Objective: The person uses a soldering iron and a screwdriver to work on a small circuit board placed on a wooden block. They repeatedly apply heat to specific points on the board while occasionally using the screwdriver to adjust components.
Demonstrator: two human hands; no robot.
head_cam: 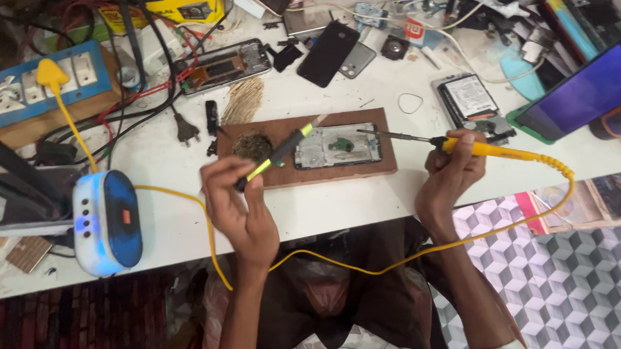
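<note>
My left hand (236,207) grips a black and yellow-green screwdriver (283,149), its tip slanting up toward the top left corner of an opened phone (339,146). The phone lies face down on a brown wooden board (387,139) in the middle of the white table (352,198). My right hand (452,176) holds a yellow soldering iron (468,145) by its handle. Its thin metal tip points left over the phone's upper right edge. The iron's yellow cord (535,220) loops down off the table front and back to the left.
A tuft of metal wool (252,147) sits on the board's left end. Several phones and phone parts (329,53) lie at the back. A blue socket strip (17,88) and a blue-white speaker (106,220) stand at left, a lit tablet (598,87) at right.
</note>
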